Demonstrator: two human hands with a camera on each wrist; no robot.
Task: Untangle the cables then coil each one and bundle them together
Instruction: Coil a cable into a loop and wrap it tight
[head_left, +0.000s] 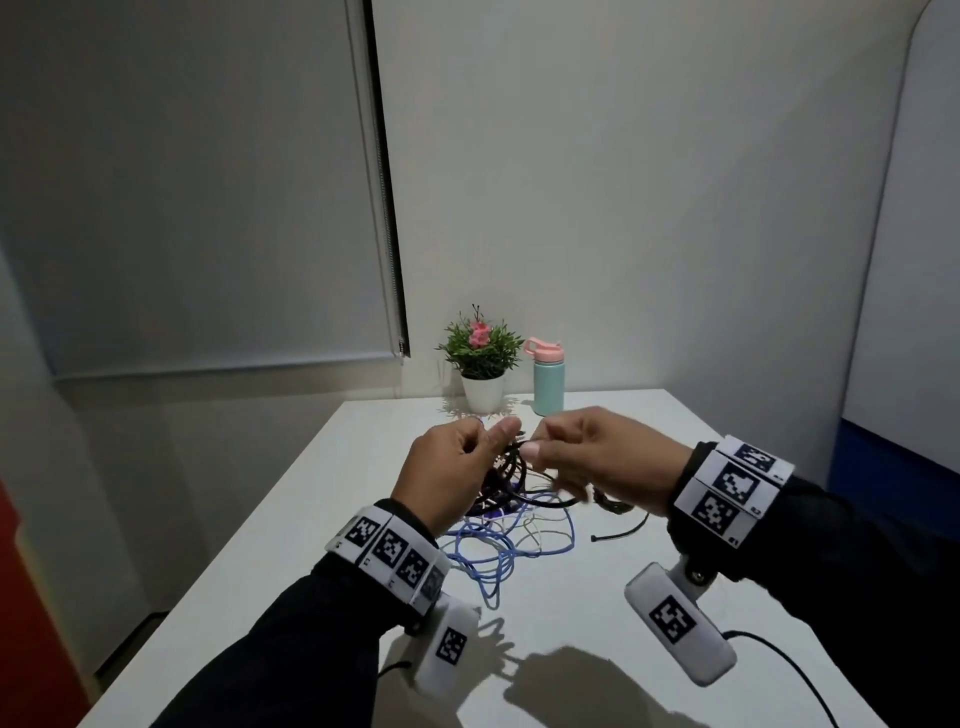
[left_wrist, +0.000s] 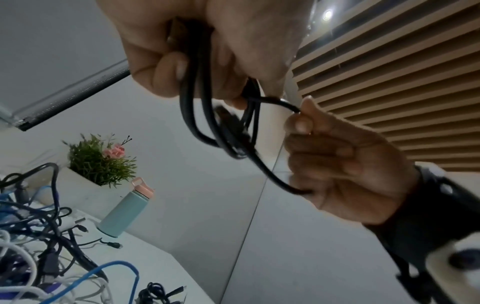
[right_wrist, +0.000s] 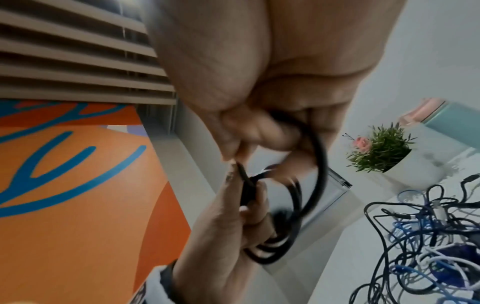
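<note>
Both hands grip black cable (left_wrist: 197, 115): left hand (head_left: 451, 470) clamps coiled loops, right hand (head_left: 602, 457) pinches free end, above tangle (head_left: 511, 540).

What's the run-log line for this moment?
left hand: holds black cable loops | right hand: pinches same cable | tangle: on table

No readable text or labels.
</note>
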